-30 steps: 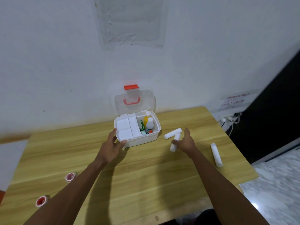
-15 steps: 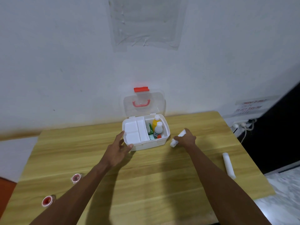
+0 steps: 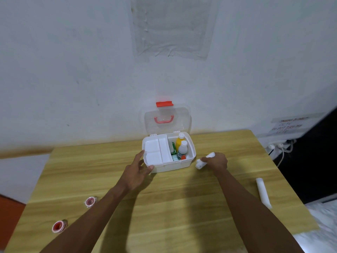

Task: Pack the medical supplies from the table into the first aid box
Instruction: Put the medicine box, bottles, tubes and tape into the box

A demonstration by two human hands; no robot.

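The white first aid box (image 3: 184, 165) stands at the table's far side with its clear lid (image 3: 182, 119) raised against the wall. Inside are a white tray insert (image 3: 155, 151), a yellow bottle (image 3: 179, 142), a white bottle (image 3: 182, 151) and a green packet (image 3: 174, 150). My left hand (image 3: 137, 169) rests open against the box's front left corner. My right hand (image 3: 217, 162), just right of the box, is closed on white bandage rolls (image 3: 200, 163). Another white bandage roll (image 3: 263, 192) lies near the right edge. Two red tape rolls (image 3: 90, 201) (image 3: 58, 226) sit at the left front.
The wooden table (image 3: 173, 207) ends at a white wall behind the box. A power strip with cables (image 3: 280, 146) hangs off the far right corner. A taped sheet (image 3: 171, 26) is on the wall.
My right hand gathered the two bandage rolls from the table and brought them left, close to the box. My left hand stayed at the box's corner. The camera view shifted.
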